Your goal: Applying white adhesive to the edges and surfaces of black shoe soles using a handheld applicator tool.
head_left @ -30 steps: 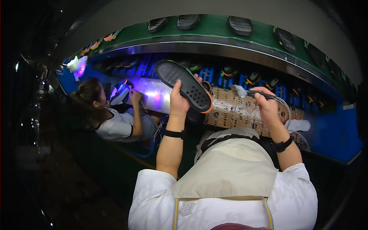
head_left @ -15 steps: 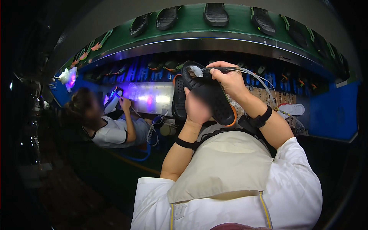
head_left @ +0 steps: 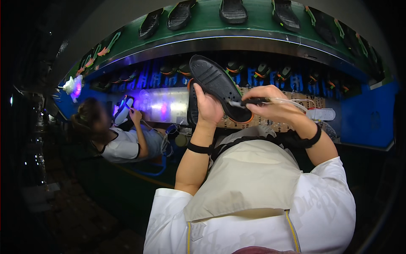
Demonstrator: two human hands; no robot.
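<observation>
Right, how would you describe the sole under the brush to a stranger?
Below the green shelf, find the wearer's left hand. It holds a black sole, orange-edged at its lower end. Unlike the other soles, it has the brush in the right hand over it.

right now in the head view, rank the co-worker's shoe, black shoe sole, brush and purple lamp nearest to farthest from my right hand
1. Brush, in the right hand
2. Black shoe sole, just left, in the left hand
3. Co-worker's shoe, farther left
4. Purple lamp, far left
</observation>
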